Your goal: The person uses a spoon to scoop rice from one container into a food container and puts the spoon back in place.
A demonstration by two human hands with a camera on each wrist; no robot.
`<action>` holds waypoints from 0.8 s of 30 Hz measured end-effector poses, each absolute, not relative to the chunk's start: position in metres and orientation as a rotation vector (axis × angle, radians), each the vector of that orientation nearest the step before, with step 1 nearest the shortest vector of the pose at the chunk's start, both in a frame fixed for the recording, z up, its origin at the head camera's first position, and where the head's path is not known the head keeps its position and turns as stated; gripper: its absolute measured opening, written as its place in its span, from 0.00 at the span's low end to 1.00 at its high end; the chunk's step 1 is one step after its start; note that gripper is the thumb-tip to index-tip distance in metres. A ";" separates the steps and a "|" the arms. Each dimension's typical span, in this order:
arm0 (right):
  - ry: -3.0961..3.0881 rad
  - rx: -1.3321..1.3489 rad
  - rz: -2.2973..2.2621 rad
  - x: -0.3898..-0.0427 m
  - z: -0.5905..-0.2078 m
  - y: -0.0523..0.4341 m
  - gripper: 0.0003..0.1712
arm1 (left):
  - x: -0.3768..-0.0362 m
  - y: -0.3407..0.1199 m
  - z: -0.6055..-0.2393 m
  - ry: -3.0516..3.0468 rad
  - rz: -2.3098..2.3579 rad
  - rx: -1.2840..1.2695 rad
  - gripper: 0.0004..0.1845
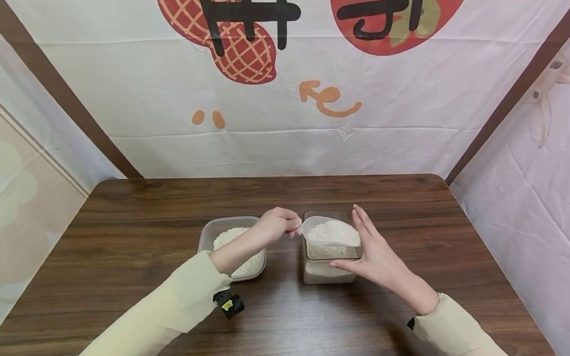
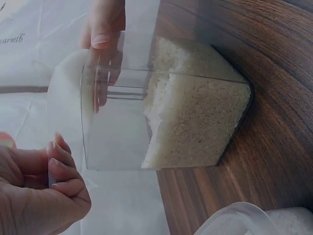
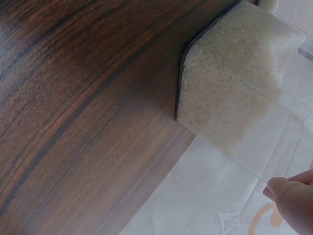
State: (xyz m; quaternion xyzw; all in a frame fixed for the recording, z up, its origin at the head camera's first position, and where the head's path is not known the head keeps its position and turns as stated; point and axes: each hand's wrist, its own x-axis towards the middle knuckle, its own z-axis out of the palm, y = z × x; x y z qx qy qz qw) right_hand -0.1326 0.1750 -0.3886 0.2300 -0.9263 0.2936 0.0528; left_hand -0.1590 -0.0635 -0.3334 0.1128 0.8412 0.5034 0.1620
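Observation:
My left hand [image 1: 279, 223] pinches the handle of a translucent scoop [image 1: 306, 226] heaped with white rice [image 1: 332, 233]. The scoop is level over the mouth of a tall clear container [image 1: 328, 274], which stands on the table partly filled with rice [image 2: 195, 117]. My right hand [image 1: 375, 252] holds the container at its right side near the rim, thumb along the front and fingers stretched toward the back. In the left wrist view the curled left fingers [image 2: 66, 171] are beside the rim. Left of the container sits a shallow plastic tub [image 1: 206, 238] of rice, partly covered by my left forearm.
The brown wooden table [image 1: 277, 328] carries both containers near its middle. A printed white cloth wall [image 1: 286, 146] rises behind its far edge, with more cloth at both sides. A dark wrist camera [image 1: 230, 304] is strapped under the left sleeve.

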 end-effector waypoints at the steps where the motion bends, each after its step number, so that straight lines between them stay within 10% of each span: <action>1: -2.816 0.696 0.896 -0.132 -0.389 0.175 0.65 | -0.158 -0.064 -0.333 2.397 1.449 0.329 0.12; 24: -2.809 0.697 0.904 -0.133 -0.389 0.175 0.65 | -0.145 -0.086 -0.323 2.355 1.598 0.355 0.10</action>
